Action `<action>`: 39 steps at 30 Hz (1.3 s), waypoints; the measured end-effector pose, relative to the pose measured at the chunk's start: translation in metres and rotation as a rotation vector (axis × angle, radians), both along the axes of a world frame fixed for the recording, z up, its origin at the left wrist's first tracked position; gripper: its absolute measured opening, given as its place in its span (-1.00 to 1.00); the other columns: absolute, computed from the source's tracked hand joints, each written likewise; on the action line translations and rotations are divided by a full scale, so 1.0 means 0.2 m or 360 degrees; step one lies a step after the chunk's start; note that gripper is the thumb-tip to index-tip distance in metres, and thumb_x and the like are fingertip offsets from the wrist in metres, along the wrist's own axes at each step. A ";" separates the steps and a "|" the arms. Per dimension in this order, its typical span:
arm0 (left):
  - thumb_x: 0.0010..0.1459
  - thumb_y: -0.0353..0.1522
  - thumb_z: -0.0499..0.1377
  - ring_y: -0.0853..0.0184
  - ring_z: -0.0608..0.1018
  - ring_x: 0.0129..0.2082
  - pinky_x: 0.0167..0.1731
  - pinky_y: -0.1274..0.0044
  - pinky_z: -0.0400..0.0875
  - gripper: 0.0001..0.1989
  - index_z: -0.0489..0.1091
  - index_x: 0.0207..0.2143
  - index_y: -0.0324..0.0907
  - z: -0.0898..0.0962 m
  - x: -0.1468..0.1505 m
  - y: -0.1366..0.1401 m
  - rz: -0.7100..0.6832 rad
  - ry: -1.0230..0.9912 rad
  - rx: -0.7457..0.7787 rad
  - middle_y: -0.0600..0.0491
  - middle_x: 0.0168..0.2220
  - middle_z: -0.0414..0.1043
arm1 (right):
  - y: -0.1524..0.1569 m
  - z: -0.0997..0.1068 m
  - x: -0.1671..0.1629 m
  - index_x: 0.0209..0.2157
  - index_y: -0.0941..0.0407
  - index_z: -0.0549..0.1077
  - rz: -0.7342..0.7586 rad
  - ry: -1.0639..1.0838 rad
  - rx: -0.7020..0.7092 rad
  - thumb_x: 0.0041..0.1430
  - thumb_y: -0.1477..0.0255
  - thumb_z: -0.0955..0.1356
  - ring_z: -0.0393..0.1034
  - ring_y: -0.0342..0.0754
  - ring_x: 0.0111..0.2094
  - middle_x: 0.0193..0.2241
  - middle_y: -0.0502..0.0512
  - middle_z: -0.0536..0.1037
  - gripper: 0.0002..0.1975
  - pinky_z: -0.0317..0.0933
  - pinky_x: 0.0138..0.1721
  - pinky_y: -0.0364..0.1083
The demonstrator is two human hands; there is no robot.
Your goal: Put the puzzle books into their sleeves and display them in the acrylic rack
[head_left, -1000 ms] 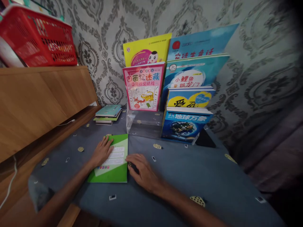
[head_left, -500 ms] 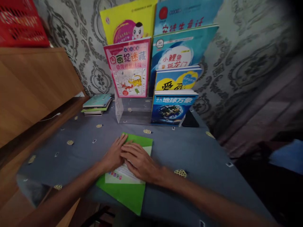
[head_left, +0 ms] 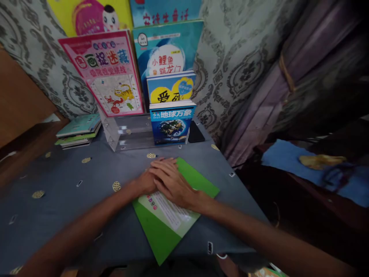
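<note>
A green book (head_left: 163, 236) with a pale printed panel lies flat on the cloth-covered table, set at an angle near the front edge. My right hand (head_left: 174, 188) rests across it with fingers stretched out, lying on top of my left hand (head_left: 147, 181). The left hand presses on the book's upper part. Its fingertips show past the right hand's fingers, and the rest is covered. Neither hand grips anything.
Behind the hands, a clear acrylic rack (head_left: 113, 134) holds upright books, among them a pink book (head_left: 111, 77) and a blue Earth book (head_left: 172, 125). A book stack (head_left: 79, 129) lies left. A dark phone (head_left: 196, 132) sits beside the rack. Blue cloth (head_left: 288, 157) lies right.
The view has swung to the right. With both hands on it, the green book has slid right relative to the rack and turned. The right hand now covers more of the left.
</note>
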State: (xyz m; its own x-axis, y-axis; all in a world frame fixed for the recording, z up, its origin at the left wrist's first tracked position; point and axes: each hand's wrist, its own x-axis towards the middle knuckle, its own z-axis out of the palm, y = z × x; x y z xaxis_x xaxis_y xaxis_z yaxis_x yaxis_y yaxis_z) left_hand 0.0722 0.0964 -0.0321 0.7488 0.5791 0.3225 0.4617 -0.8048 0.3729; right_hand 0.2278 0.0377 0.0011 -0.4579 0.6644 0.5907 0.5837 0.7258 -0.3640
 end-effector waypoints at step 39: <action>0.27 -0.65 -0.02 0.33 0.40 0.31 0.35 0.24 0.18 -0.44 0.49 0.14 -0.02 0.08 -0.13 0.27 -0.0351 0.0098 -0.0356 0.03 0.28 0.41 | -0.17 -0.07 -0.03 0.14 0.27 0.49 -0.0187 -0.0726 -0.0156 0.42 0.51 0.19 0.38 0.22 0.25 0.15 0.41 0.53 -0.61 0.25 0.26 0.27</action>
